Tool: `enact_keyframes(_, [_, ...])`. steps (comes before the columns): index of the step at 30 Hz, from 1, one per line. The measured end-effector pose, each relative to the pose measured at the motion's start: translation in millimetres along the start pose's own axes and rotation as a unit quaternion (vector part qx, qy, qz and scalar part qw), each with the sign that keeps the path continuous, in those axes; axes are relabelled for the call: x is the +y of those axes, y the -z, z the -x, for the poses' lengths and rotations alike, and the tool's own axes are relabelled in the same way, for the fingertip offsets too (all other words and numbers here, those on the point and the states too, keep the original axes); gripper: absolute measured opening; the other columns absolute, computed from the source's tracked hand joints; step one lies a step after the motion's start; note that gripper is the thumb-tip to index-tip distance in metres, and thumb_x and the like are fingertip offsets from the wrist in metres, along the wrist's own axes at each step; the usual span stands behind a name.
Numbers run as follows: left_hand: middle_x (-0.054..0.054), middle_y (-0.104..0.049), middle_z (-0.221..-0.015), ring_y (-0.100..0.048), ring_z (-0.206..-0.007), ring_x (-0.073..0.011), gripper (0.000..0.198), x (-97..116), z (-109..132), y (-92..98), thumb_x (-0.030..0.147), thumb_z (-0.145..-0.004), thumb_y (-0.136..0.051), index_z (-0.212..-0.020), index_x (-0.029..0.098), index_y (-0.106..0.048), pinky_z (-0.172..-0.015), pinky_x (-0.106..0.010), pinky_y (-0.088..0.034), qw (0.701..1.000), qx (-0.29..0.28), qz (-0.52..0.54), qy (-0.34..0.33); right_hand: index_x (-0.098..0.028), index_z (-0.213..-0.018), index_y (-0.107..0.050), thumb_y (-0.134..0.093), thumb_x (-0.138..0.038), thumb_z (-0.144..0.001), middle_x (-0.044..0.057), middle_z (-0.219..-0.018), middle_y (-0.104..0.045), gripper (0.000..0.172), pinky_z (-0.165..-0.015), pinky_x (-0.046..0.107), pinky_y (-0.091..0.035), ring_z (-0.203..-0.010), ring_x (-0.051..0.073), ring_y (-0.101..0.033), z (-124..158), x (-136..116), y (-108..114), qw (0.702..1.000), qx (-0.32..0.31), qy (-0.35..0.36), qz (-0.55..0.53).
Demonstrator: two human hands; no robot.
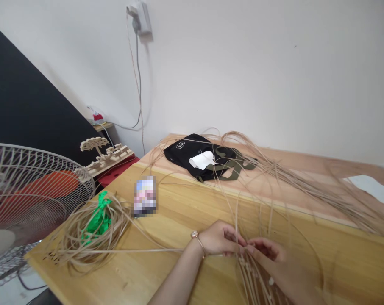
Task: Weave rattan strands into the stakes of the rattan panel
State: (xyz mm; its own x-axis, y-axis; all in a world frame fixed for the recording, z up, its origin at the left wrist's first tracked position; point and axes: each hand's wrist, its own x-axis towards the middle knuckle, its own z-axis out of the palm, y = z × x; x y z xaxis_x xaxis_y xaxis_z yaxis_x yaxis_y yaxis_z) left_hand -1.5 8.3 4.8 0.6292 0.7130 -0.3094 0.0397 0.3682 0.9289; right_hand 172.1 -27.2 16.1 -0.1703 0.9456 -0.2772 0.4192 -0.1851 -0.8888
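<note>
Both hands meet near the front edge of the surface, a little right of its middle, with their fingertips almost touching. The left hand, with a bracelet at the wrist, has its thumb and fingers closed in a pinch on the thin cane strands. The right hand pinches the same strands just beside it, fingers curled. Below the hands the strands lie gathered in a tight bunch that runs to the front edge. Beyond the hands they fan out in long loose arcs toward the far edge and the right end of the surface.

At the front left corner lies a coil of cane bound with a green tie, well apart from the hands. A small blurred card sits just beside the coil, toward the middle. Near the far edge rests a black bag with olive straps and a white paper on it, and loose strands are draped over it. A white sheet lies at the far right. Off the left edge stands a fan, and beyond it a wooden model.
</note>
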Motion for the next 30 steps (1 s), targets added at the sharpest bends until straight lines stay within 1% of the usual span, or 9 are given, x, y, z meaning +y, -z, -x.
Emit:
enact_keyframes(4, [0.003, -0.053, -0.052, -0.042, -0.039, -0.0026, 0.044, -0.4, -0.3, -0.1, 0.040, -0.049, -0.070, -0.081, 0.009, -0.064, -0.042, -0.017, -0.033, 1.000, -0.002, -0.002, -0.003, -0.019, -0.081, -0.061, -0.050, -0.043, -0.072, 0.002, -0.068, -0.064, 0.027, -0.052, 0.021, -0.044, -0.060, 0.014, -0.057, 1.9, -3.5, 0.4, 0.999, 0.006, -0.018, 0.043])
enact_keyframes(8, [0.003, -0.052, -0.053, -0.041, -0.040, -0.0025, 0.044, -2.2, -1.1, 0.7, 0.040, -0.051, -0.070, -0.082, 0.010, -0.063, -0.042, -0.017, -0.033, 1.000, -0.007, -0.010, -0.005, -0.019, -0.079, -0.062, -0.050, -0.043, -0.072, 0.003, -0.069, -0.064, 0.028, -0.056, 0.021, -0.044, -0.063, 0.015, -0.058, 2.9, -5.9, 1.3, 0.998, 0.002, -0.011, 0.061])
enact_keyframes(10, [0.004, -0.052, -0.053, -0.041, -0.040, -0.0023, 0.045, -2.4, -1.1, 1.1, 0.040, -0.051, -0.069, -0.083, 0.010, -0.063, -0.042, -0.017, -0.032, 1.000, -0.009, -0.015, -0.003, -0.019, -0.080, -0.062, -0.050, -0.044, -0.072, 0.003, -0.070, -0.065, 0.029, -0.055, 0.022, -0.044, -0.063, 0.015, -0.058, 3.3, -6.4, 1.7, 0.998, -0.003, -0.011, 0.063])
enact_keyframes(14, [0.003, -0.053, -0.054, -0.041, -0.041, -0.0023, 0.044, -1.5, -0.7, 1.0, 0.040, -0.051, -0.069, -0.083, 0.010, -0.064, -0.042, -0.017, -0.032, 1.000, -0.009, -0.012, -0.002, -0.020, -0.078, -0.063, -0.052, -0.045, -0.071, 0.003, -0.069, -0.065, 0.029, -0.055, 0.023, -0.044, -0.062, 0.016, -0.058, 2.3, -4.4, 2.4, 0.999, 0.000, -0.012, 0.044])
enact_keyframes(17, [0.003, -0.053, -0.055, -0.040, -0.041, -0.0023, 0.044, -1.7, -0.9, 0.8, 0.040, -0.051, -0.070, -0.082, 0.010, -0.064, -0.042, -0.017, -0.031, 1.000, -0.008, -0.010, -0.002, -0.020, -0.077, -0.063, -0.052, -0.045, -0.070, 0.003, -0.071, -0.065, 0.029, -0.057, 0.024, -0.044, -0.063, 0.016, -0.058, 0.1, -1.5, 3.9, 1.000, -0.010, -0.012, 0.019])
enact_keyframes(23, [0.002, -0.053, -0.056, -0.041, -0.041, -0.0022, 0.044, -1.4, -0.5, 0.9, 0.039, -0.050, -0.070, -0.082, 0.009, -0.063, -0.042, -0.017, -0.031, 1.000, -0.009, 0.000, 0.005, -0.019, -0.075, -0.063, -0.051, -0.043, -0.073, 0.003, -0.072, -0.065, 0.027, -0.061, 0.024, -0.043, -0.068, 0.016, -0.058, 0.0, -2.2, 6.8, 0.999, -0.025, 0.004, 0.029])
enact_keyframes(30, [0.003, -0.051, -0.051, -0.039, -0.039, -0.0026, 0.045, 2.1, 0.9, 0.0, 0.040, -0.050, -0.070, -0.081, 0.008, -0.063, -0.041, -0.017, -0.030, 1.000, -0.006, -0.005, 0.007, -0.017, -0.073, -0.062, -0.052, -0.038, -0.073, 0.002, -0.065, -0.062, 0.024, -0.054, 0.022, -0.040, -0.060, 0.013, -0.054, 0.8, -1.2, 5.6, 1.000, -0.012, 0.002, 0.006])
